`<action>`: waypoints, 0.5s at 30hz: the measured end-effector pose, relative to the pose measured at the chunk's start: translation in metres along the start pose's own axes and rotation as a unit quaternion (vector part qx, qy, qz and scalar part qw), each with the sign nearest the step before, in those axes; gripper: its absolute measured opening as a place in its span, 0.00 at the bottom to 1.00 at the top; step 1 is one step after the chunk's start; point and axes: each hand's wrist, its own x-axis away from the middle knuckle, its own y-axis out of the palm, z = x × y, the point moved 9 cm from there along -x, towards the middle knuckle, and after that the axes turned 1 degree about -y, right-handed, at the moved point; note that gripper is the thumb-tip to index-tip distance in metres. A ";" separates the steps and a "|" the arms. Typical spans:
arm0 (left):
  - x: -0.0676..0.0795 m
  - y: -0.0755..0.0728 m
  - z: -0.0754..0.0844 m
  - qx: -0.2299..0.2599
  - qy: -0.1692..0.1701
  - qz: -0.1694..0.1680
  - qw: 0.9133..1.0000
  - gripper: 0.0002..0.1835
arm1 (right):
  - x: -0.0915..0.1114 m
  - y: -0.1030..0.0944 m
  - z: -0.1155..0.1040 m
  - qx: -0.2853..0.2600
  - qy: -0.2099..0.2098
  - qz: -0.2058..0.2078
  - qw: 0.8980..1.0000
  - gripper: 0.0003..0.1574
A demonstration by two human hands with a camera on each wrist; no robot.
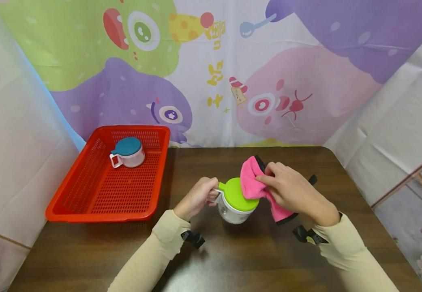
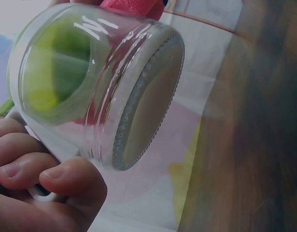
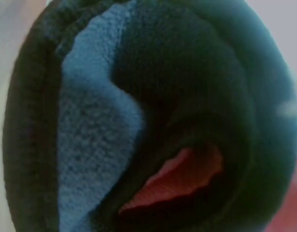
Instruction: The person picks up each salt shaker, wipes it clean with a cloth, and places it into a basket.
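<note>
A clear glass seasoning jar (image 1: pixel 234 214) with a bright green lid (image 1: pixel 237 195) is held tilted over the table. My left hand (image 1: pixel 200 196) grips its handle, and the left wrist view shows the fingers curled round it below the jar's ribbed base (image 2: pixel 150 104). A pink cloth (image 1: pixel 251 178) with black edging lies against the lid's right side. Pinching that cloth from the right is my right hand (image 1: pixel 287 188). Folded cloth (image 3: pixel 97 130), with a grey-blue face and dark border, fills most of the right wrist view and hides the fingers there.
On the left of the brown wooden table (image 1: pixel 211 259) stands a red plastic basket (image 1: pixel 103 217). Inside it, toward the back, sits a similar jar (image 1: pixel 134 159) with a blue lid. A printed cartoon curtain (image 1: pixel 211 121) hangs behind the table.
</note>
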 end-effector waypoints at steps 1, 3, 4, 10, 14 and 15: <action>0.000 0.001 0.000 0.000 -0.001 -0.004 1.000 0.16 | 0.000 0.001 0.000 -0.001 0.000 -0.001 1.000 0.17; 0.000 0.003 0.000 0.000 -0.003 -0.010 1.000 0.16 | -0.002 0.002 0.000 0.000 -0.001 -0.005 1.000 0.17; 0.000 0.003 0.000 0.000 -0.004 -0.013 1.000 0.16 | -0.003 0.003 0.000 0.000 -0.001 -0.007 1.000 0.17; -0.001 0.010 -0.003 -0.029 -0.015 -0.028 0.999 0.18 | -0.009 0.008 -0.005 0.014 -0.013 -0.026 0.999 0.15; -0.001 0.012 -0.004 -0.041 -0.019 -0.026 0.999 0.18 | -0.014 0.010 -0.011 0.027 -0.023 -0.030 0.999 0.13; -0.001 0.012 -0.005 -0.041 -0.021 -0.024 0.999 0.18 | -0.015 0.010 -0.012 0.029 -0.025 -0.030 0.999 0.13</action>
